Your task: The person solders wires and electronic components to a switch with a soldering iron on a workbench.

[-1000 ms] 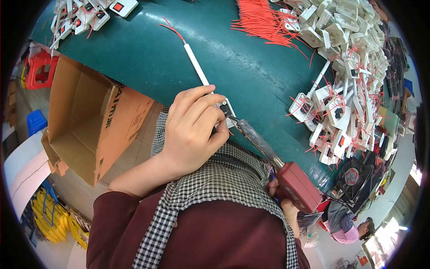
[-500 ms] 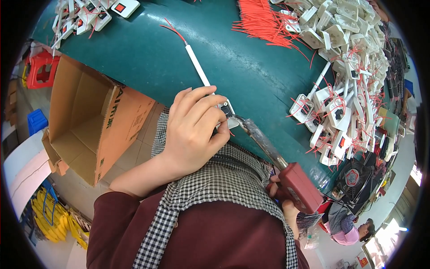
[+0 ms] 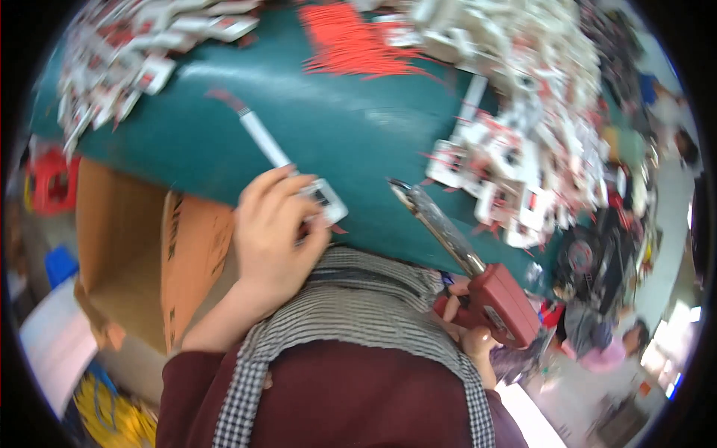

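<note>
My left hand (image 3: 270, 235) grips a white plastic switch housing (image 3: 335, 212) at the bench's near edge, fingers closed round it. A dark switch shows in the housing, and a white tube (image 3: 263, 140) runs from it up and to the left, with red wire ends (image 3: 224, 97) sticking out. My right hand (image 3: 476, 337) is wrapped round the dark red body of a soldering gun (image 3: 504, 305), low on the right. Its long metal barrel (image 3: 448, 233) points up and left over the green bench, the tip apart from the housing. Motion blurs the picture.
Finished-looking white switch pieces (image 3: 153, 71) lie heaped at the far left. A bundle of red wires (image 3: 340, 41) rests at the back. White housings with red wires (image 3: 523, 149) pile up on the right. An open cardboard box (image 3: 198, 261) stands left of me.
The soldering gun's tip has come away from the housing. My left hand has carried the housing left, away from the tip. The whole view has shifted, showing more of the left heap.
</note>
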